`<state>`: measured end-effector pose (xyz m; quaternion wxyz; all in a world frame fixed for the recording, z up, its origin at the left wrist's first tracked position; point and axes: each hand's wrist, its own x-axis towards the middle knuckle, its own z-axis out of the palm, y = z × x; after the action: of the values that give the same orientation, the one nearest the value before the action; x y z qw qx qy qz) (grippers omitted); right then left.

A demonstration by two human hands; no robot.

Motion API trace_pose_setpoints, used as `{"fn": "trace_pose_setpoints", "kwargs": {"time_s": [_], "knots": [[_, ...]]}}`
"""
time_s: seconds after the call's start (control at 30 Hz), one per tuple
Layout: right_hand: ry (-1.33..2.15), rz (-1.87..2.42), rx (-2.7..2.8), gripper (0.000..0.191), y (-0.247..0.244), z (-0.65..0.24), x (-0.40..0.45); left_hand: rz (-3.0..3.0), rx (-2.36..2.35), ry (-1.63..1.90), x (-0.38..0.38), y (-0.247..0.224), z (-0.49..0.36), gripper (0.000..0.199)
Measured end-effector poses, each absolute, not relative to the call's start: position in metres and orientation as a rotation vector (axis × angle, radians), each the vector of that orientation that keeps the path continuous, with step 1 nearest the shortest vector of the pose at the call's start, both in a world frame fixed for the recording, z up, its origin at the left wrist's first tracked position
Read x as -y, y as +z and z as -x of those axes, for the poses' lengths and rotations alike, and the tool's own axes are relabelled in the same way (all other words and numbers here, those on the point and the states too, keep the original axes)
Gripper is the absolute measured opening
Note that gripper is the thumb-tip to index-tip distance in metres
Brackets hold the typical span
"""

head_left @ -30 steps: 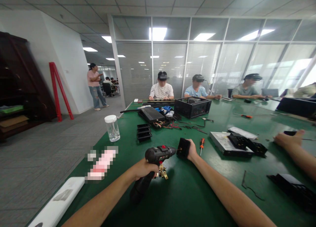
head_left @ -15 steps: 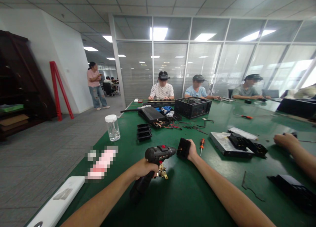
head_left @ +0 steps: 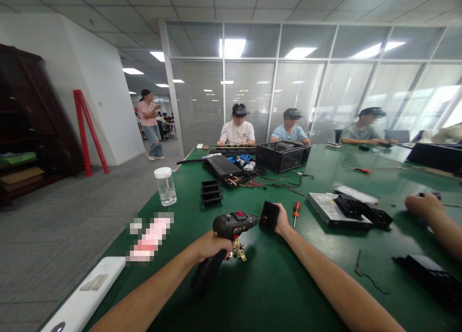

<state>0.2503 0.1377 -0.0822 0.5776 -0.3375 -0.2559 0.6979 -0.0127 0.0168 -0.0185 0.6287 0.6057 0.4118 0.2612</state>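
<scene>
Black pistol-shaped drill [head_left: 233,224] in my left hand [head_left: 214,247], fingers wrapped round its grip; right hand [head_left: 282,220] clasping a boxy black part [head_left: 268,215], I'd brace both square and steady.

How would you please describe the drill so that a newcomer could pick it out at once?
At the green table, find the near side, where the wearer's bare forearms reach in. The left hand there grips the drill, its nose pointing toward the black part in the right hand. Unlike that blocky part, the drill is pistol-shaped, with a red patch on top.
</scene>
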Motion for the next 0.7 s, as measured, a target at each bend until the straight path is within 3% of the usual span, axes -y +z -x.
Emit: {"fn": "trace_pose_setpoints", "kwargs": {"time_s": [0.7], "knots": [[1.585,0.79,0.608,0.019,-0.085,-0.248,-0.138,-1.428,-0.949,0.58,-0.018,-0.008,0.016,0.007]]}}
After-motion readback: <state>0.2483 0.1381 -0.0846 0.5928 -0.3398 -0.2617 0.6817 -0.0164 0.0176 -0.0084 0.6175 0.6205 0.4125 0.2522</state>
